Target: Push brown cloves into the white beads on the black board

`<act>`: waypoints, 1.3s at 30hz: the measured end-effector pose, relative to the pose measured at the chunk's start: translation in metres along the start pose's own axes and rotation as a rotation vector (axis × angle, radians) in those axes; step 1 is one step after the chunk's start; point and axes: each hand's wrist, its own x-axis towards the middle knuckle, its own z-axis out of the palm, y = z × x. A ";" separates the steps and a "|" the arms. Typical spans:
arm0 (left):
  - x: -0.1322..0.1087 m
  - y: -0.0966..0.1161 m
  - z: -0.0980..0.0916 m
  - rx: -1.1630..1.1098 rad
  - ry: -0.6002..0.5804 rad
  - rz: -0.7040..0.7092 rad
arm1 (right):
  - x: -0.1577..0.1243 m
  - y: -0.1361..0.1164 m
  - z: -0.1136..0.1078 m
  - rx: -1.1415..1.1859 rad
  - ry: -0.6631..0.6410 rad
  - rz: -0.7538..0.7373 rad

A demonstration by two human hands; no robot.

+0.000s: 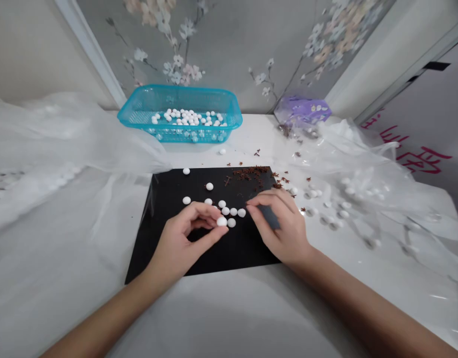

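White round beads (233, 212) lie on a black rectangular board (165, 199), left hand (188, 238) pinching one between thumb and fingertips, right hand (283, 228) curled just below reddish-brown dried flakes (249, 174), its grip unclear.

From here, a dark grey piece (269, 218) sits half covered by the fingers of the right hand (284, 231), so what it is can't be told. The brown flecks (250, 173) on the black board (210, 248) are too small to identify. White balls (343, 214) look blurred under the clear plastic sheet (363, 154), the purple packet's (301, 112) print is unreadable, and the red lettering (419, 154) runs off the picture's edge.
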 end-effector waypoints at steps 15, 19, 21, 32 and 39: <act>0.003 -0.003 -0.001 0.493 0.073 0.200 | -0.003 -0.008 0.002 0.082 -0.067 0.008; 0.004 -0.005 -0.009 0.748 0.195 0.257 | -0.002 -0.008 0.002 0.085 -0.056 0.004; 0.006 -0.008 -0.015 0.851 0.236 0.247 | -0.002 -0.007 0.002 0.085 -0.051 0.010; 0.010 -0.010 -0.018 0.739 0.237 0.180 | -0.002 -0.007 0.003 0.080 -0.028 0.032; -0.003 0.004 0.007 -0.149 -0.034 -0.178 | -0.002 -0.009 0.001 0.054 -0.024 -0.040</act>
